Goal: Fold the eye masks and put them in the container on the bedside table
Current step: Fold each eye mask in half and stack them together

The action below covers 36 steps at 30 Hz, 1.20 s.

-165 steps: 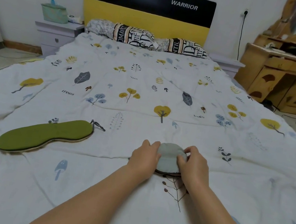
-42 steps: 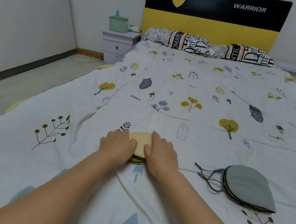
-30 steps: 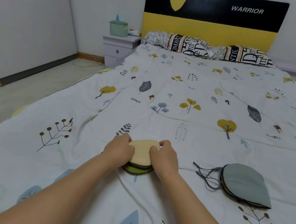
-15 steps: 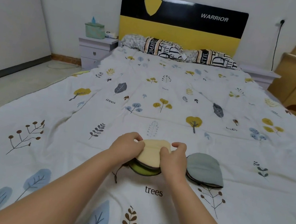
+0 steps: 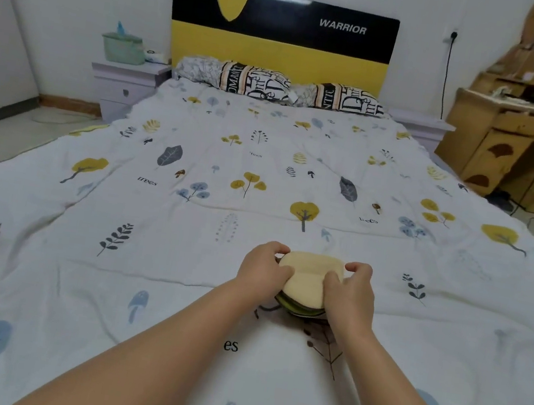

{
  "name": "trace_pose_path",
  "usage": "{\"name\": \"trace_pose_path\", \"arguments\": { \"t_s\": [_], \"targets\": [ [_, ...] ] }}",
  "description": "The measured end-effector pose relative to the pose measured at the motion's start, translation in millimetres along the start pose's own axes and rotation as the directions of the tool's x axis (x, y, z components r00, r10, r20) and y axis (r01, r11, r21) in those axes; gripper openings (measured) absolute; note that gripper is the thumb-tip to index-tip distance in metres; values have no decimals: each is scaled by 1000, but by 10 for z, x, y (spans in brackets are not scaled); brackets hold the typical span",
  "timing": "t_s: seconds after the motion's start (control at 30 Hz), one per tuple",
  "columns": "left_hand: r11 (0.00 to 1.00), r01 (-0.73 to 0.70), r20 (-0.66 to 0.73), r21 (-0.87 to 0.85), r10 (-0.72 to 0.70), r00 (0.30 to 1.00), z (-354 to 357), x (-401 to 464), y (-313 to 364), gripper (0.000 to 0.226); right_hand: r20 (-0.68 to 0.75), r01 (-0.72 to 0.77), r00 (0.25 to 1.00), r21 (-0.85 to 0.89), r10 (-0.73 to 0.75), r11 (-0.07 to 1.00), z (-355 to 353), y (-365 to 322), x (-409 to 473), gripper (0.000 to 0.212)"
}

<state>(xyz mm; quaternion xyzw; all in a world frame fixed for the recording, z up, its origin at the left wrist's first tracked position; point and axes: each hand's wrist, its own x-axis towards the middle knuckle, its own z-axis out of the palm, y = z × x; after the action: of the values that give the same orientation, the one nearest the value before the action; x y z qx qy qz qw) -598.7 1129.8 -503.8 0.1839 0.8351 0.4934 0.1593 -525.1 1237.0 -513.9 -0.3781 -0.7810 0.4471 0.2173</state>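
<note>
On the bed, both hands grip a folded eye mask.

Far left at the head of the bed, a pale bedside table (image 5: 129, 72) carries a green container (image 5: 123, 48), well apart from the hands. Down on the leaf-printed quilt (image 5: 186, 225), the left hand (image 5: 262, 269) curls closed over the left edge of the folded eye mask (image 5: 307, 279), thumb pressed on its cream top face. A green edge and dark layers show under the cream near the person, and a dark cord trails out at the lower left. The right hand (image 5: 351, 293) clamps the mask's right edge, fingers hooked over the far rim. Whether a second mask lies beneath cannot be told. Farther right stands a wooden dresser (image 5: 523, 147).
</note>
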Motion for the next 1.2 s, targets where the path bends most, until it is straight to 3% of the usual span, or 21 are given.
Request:
{"name": "trace_pose_path", "arguments": {
  "t_s": [0.13,0.37,0.53,0.67,0.77,0.87,1.0,1.2],
  "targets": [
    [1000,-17,-8,27,17,1000,171,111,-13,40,-1,-20,1000,-27,20,999,-37,96,80,33],
    [953,-16,-5,303,19,1000,398,215,-136,41,27,-46,998,-157,50,987,8,265,185,39],
    [919,7,2,393,-8,1000,496,244,-223,38,50,-115,990,-272,133,955,57,323,277,43],
    [885,21,-1,464,-24,1000,534,230,-269,41,38,-198,970,-452,241,870,121,331,305,65],
    [875,29,27,483,-48,998,519,196,-292,43,29,-221,964,-474,266,852,159,325,292,68],
    [907,40,84,418,-82,993,460,167,-299,45,8,-207,974,-389,228,898,191,292,236,59],
    [983,48,190,180,-82,978,339,90,-303,49,54,-143,987,-89,148,986,188,214,125,45],
    [971,175,140,-166,-152,978,89,-101,-227,53,70,-97,994,150,88,984,135,-1,-65,33]
  ]
}}
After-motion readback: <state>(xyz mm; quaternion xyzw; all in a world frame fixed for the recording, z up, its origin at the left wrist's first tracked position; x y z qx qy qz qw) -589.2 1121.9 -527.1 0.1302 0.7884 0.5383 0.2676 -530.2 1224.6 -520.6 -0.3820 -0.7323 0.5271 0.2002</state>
